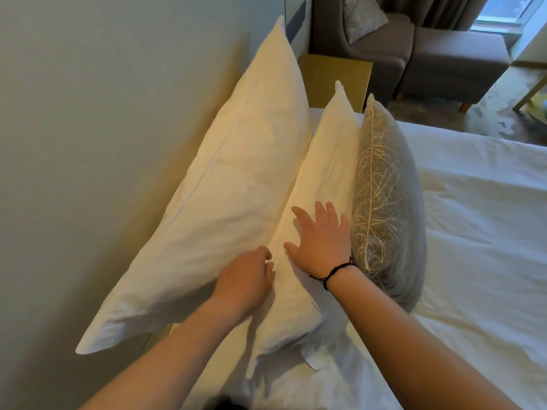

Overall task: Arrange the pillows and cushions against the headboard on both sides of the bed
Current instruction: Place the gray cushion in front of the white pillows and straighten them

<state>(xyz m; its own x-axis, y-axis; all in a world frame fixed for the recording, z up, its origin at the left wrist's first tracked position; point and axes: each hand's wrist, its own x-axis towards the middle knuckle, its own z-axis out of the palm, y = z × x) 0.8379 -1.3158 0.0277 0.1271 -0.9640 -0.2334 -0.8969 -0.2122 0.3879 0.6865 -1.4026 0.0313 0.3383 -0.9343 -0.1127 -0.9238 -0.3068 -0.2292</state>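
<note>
Right hand (321,242) flat, fingers spread wide on middle pillow (322,173), centre frame; left hand (247,279) curled at its edge, grip unclear. Best pressing evenly, keeping grey cushion (384,196) upright.

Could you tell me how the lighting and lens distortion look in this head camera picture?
Head view: warm yellowish light falls on the large white pillow and smaller white pillow; the left hand casts a soft shadow; wide-angle distortion bends the wall and the bed sheet; the window looks cooler and bluish; the armchair is slightly soft.
</note>
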